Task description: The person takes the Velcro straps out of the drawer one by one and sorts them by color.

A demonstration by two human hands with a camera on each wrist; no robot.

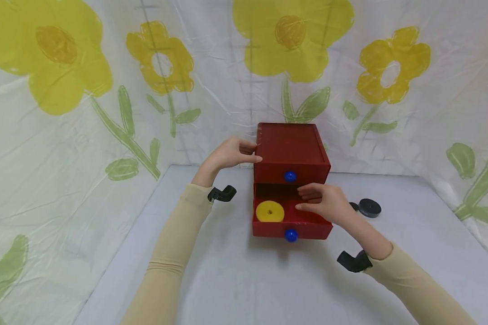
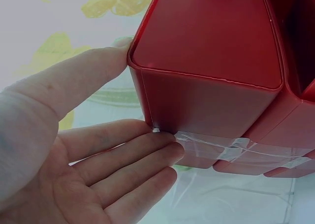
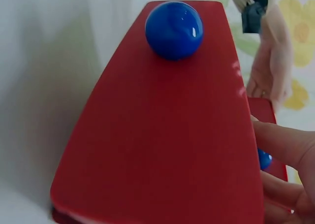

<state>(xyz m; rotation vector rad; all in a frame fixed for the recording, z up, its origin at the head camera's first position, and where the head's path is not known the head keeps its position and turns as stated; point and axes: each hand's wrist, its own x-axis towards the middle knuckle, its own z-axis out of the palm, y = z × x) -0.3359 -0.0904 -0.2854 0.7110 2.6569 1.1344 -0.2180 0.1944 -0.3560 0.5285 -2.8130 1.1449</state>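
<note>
A red two-drawer cabinet (image 1: 290,142) stands at the back of the table, its lower drawer (image 1: 264,229) pulled out and its upper drawer closed. Inside the lower drawer, at the left, lies a yellow disc (image 1: 270,211) with a small centre hole. My left hand (image 1: 232,153) rests its thumb and fingertips against the cabinet's upper left side; in the left wrist view its fingers (image 2: 133,157) are extended along the back edge. Over the right part of the open drawer is my right hand (image 1: 325,203), thumb and fingers apart with nothing between them. The drawer front hides part of it in the right wrist view.
Two black discs (image 1: 369,207) lie on the white table (image 1: 236,280) right of the cabinet, one partly hidden by my right hand. Each drawer front has a round blue knob (image 1: 291,235). A flower-printed curtain (image 1: 211,67) hangs behind the table and along its sides.
</note>
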